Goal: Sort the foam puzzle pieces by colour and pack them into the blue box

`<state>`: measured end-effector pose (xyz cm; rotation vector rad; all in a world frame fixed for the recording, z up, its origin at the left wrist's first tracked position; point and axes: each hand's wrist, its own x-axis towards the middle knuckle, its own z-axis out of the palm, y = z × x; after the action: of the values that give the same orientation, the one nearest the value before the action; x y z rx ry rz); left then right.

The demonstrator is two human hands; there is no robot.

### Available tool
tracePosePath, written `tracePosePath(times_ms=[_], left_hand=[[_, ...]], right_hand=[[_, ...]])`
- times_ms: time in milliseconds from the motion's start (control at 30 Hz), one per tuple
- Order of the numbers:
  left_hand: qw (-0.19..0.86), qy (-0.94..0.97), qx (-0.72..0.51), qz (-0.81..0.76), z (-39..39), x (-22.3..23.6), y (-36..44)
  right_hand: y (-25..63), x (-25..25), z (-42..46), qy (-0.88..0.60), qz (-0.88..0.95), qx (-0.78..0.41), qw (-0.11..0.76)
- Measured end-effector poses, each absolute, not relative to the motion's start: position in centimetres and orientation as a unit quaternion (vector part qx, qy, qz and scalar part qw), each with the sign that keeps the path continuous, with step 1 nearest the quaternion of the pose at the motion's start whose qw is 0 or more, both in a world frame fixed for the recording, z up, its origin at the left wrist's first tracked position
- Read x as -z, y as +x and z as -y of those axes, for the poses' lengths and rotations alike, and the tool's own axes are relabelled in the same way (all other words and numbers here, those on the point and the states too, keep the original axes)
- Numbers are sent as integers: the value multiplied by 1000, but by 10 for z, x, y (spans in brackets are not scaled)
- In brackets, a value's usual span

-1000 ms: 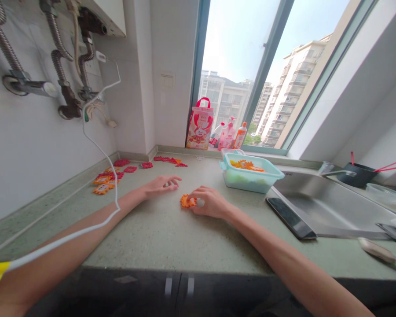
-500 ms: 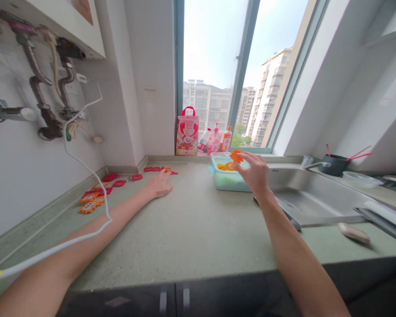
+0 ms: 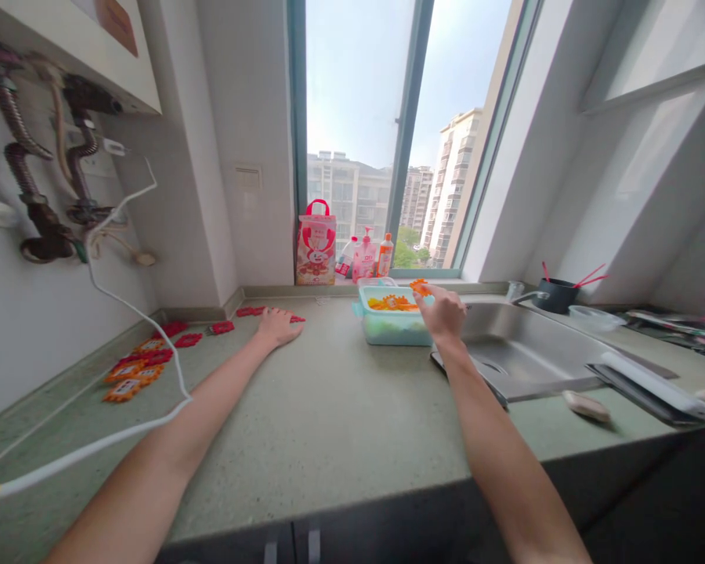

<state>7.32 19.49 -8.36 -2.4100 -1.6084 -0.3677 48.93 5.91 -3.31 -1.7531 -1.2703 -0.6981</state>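
My right hand (image 3: 442, 312) pinches an orange gear-edged plastic piece (image 3: 420, 287) above the right part of a light-green plastic box (image 3: 393, 335). Inside the box lie orange and yellow pieces (image 3: 391, 302). On the counter at the back, my left hand (image 3: 278, 327) rests palm down with its fingers stretched over a row of red pieces (image 3: 250, 311), partly hiding them. Left of it are more loose red pieces (image 3: 189, 340). Nearer the left wall sits a cluster of orange pieces (image 3: 123, 389) with pale labels, mixed with red ones.
A white cable (image 3: 179, 376) hangs across the left side, over my left forearm. The steel sink (image 3: 522, 345) lies right of the box, with a soap bar (image 3: 587, 406) in front. A red-handled bag (image 3: 316, 249) and several bottles (image 3: 365, 257) stand by the window.
The view has turned slightly right, so things sit further left. My right hand still holds the orange piece over the box, a little lower. My left hand stays over the red row.
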Motion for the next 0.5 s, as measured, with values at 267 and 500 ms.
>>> tracePosePath(times_ms=[267, 500], left_hand=[[44, -931, 129, 339, -117, 87, 56], [-12, -949, 172, 265, -54, 84, 40]], right_hand=[[447, 27, -50, -592, 613, 298, 430], [344, 72, -44, -352, 871, 104, 328]])
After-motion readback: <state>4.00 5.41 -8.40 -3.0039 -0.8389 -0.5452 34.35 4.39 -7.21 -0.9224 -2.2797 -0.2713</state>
